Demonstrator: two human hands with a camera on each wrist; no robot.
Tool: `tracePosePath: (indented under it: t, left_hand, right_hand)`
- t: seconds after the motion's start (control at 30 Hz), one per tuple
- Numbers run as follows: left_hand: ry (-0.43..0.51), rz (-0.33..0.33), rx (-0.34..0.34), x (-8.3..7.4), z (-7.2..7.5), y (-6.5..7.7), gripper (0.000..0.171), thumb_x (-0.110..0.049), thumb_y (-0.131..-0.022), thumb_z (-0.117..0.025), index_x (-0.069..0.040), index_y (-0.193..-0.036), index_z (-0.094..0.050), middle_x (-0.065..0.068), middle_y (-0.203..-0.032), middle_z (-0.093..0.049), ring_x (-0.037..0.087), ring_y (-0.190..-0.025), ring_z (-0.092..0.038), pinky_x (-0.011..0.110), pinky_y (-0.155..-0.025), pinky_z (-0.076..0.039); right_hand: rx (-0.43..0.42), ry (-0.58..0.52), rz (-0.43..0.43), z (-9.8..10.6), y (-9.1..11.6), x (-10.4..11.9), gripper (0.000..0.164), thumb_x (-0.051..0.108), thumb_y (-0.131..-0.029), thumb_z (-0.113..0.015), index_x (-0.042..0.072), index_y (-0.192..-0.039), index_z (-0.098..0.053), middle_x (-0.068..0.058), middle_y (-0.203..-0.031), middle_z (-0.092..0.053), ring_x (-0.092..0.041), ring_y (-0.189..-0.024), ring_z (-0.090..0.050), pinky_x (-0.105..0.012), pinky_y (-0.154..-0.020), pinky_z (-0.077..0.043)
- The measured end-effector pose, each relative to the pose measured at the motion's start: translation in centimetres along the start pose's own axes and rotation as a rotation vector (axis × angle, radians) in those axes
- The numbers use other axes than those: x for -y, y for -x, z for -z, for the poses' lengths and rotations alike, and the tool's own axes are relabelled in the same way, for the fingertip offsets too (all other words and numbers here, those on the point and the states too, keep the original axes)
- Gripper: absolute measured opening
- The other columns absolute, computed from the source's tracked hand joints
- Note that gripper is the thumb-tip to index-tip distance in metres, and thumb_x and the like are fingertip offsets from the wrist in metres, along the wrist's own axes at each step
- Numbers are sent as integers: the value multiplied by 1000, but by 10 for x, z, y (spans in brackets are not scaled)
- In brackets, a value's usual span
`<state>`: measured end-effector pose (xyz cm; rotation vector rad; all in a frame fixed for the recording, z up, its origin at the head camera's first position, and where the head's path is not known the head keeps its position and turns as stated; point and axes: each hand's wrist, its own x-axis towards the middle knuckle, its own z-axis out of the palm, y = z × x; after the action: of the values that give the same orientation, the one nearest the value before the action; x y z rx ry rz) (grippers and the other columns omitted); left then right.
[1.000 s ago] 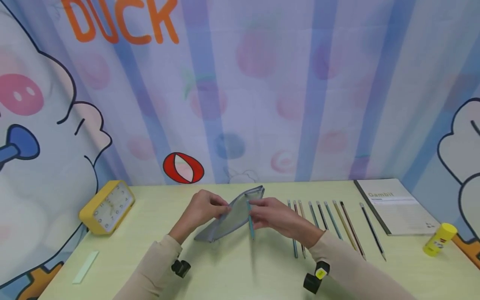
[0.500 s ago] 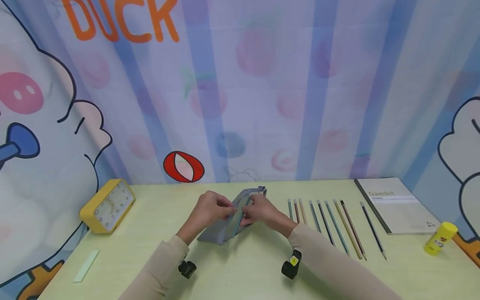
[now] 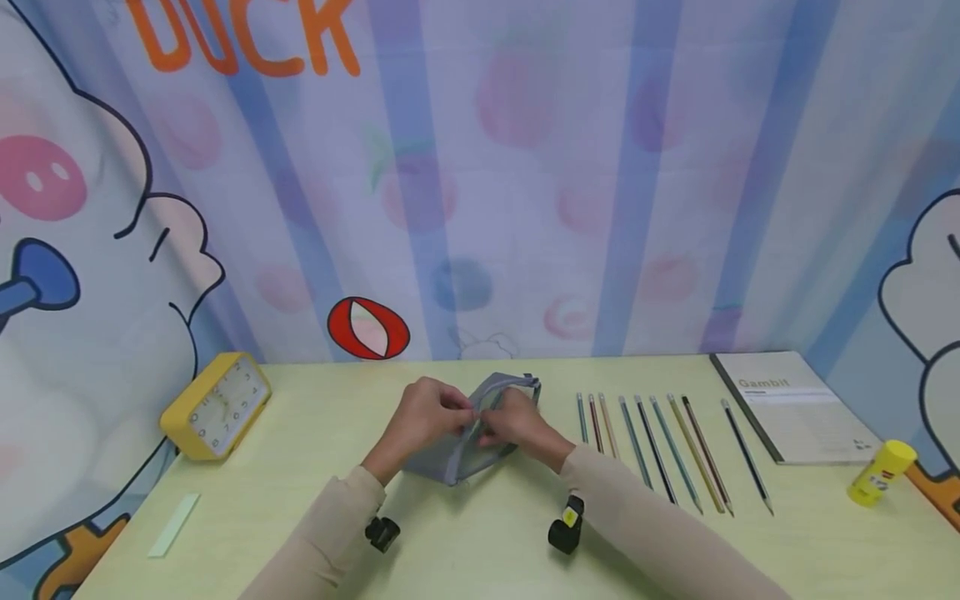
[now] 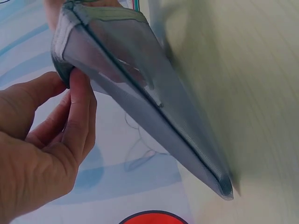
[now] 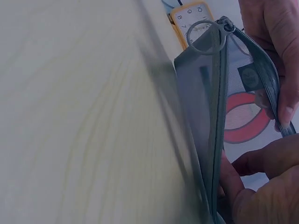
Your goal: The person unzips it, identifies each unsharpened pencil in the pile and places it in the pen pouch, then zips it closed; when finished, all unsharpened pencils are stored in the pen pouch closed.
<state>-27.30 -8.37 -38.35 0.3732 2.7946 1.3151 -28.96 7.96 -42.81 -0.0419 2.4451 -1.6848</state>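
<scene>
At the table (image 3: 465,558), left grip (image 3: 423,417) pinching mesh pouch (image 3: 435,463), right grip (image 3: 522,421) (partly hidden) unclear

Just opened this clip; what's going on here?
A person's left hand pinches the edge of a grey mesh zip pouch, whose mouth is open, while the right hand reaches inside. Whether that hand grips anything is hard to see. Nine slim, variously coloured pencils lie off to the right on the pale yellow table.

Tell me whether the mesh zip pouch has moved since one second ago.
Yes: in the head view, the mesh zip pouch has moved slightly right, away from the yellow analog clock.
</scene>
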Motion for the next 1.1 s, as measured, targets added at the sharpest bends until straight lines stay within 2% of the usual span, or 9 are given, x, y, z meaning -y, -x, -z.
tracePosePath:
  t: [0.1, 0.17, 0.23, 0.33, 0.37, 0.53, 0.73, 0.97, 1.1]
  left_hand:
    - [-10, -1, 1, -1, -1, 0, 7, -15, -84, -80, -8, -84, -80, 4, -78, -78, 11, -60, -71, 24, -61, -53]
    - [-18, -3, 1, -1, -2, 0, 6, -15, -84, -80, -9, -84, -80, 3, -77, -77, 10, -60, -70, 24, -61, -52]
    - [-25, -3, -2, -2, -1, 0, 5, -15, -85, -79, -10, -83, -80, 2, -76, -77, 10, -60, -69, 24, -61, -52]
    - [-24, -1, -8, -2, 1, 1, 4, -15, -85, -79, -12, -84, -80, 1, -76, -77, 10, -60, -69, 25, -61, -51]
    - [-25, 0, -8, -2, 1, 1, 4, -15, -85, -79, -12, -84, -80, 0, -76, -77, 10, -60, -69, 25, -61, -51]
    - [-21, 15, -10, -1, 4, 1, 5, -18, -86, -79, -14, -86, -81, -1, -76, -76, 10, -62, -67, 27, -63, -52]
    - [-20, 24, -19, 0, 5, 0, 6, -19, -86, -80, -13, -87, -81, -1, -76, -76, 10, -63, -68, 28, -66, -55]
    - [-2, 32, -6, 2, 4, 2, 5, -18, -86, -80, -13, -85, -81, -2, -74, -75, 10, -62, -68, 27, -65, -54]
    - [12, 26, 0, 2, 3, 3, 5, -17, -86, -80, -13, -85, -80, -2, -75, -75, 11, -62, -69, 28, -66, -55]
  right_hand:
    - [-16, 6, -12, -2, -1, 0, 30, 7, -89, -66, -15, -107, -58, -17, -70, -73, -20, -62, -75, -22, -60, -56]
    - [-10, -6, -14, -1, -1, 0, 42, 5, -89, -63, -20, -121, -52, -17, -73, -74, -21, -65, -76, -23, -63, -57]
    - [7, -20, -14, 2, 2, 1, 59, 4, -91, -60, -23, -138, -38, -18, -78, -75, -22, -69, -77, -25, -70, -59]
    - [44, -46, -15, 8, 8, 4, 73, 7, -95, -56, -18, -152, -17, -18, -85, -76, -22, -75, -78, -32, -85, -60]
    - [57, -45, -11, 11, 11, 6, 74, 8, -96, -56, -17, -153, -16, -17, -87, -76, -21, -76, -78, -34, -88, -59]
    - [137, -45, 25, 25, 31, 14, 74, 11, -100, -56, -8, -157, -15, -20, -106, -73, -20, -80, -77, -39, -92, -58]
    - [249, -203, 63, 54, 56, 22, 68, 12, -102, -55, -2, -158, -20, -32, -136, -55, -26, -98, -74, -47, -94, -57]
    - [369, -287, 60, 91, 75, 21, 62, 17, -104, -53, 4, -158, -27, -27, -137, -56, -25, -111, -71, -41, -96, -57]
    - [383, -350, 71, 116, 82, 21, 62, 16, -105, -53, 5, -159, -25, -19, -136, -60, -21, -114, -70, -40, -99, -56]
